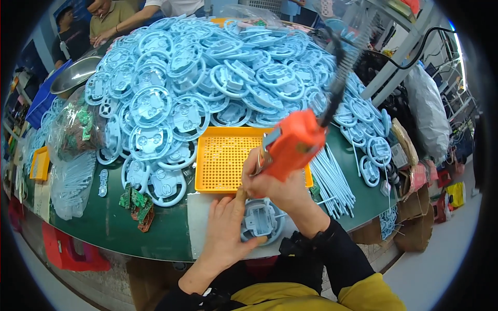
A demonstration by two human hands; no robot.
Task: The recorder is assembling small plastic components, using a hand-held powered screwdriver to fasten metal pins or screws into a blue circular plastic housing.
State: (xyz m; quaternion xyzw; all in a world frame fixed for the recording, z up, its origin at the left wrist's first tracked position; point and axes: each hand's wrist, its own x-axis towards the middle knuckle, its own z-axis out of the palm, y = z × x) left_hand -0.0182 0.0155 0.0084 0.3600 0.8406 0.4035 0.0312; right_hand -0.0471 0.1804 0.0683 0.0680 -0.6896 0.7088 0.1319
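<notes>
My right hand [282,194] is wrapped round an orange electric screwdriver [295,142], held tilted over the work spot with its lower end hidden by my fingers. A dark coiled cord [340,85] runs up from its top. Below it a light-blue plastic toy steering wheel [261,220] lies on a pale board [198,223], its rectangular recess facing up. My left hand [225,228] grips this wheel from the left, thumb at the near rim and fingertips at the far side, close to the right hand. A yellow perforated tray [218,160] sits just beyond both hands.
A large heap of blue steering wheels [207,67] covers the far table. Blue rods [334,186] lie at right. Green circuit boards [137,207] and a bag of blue parts [75,181] lie at left. A metal frame [397,67] stands right; people [111,20] are at the back.
</notes>
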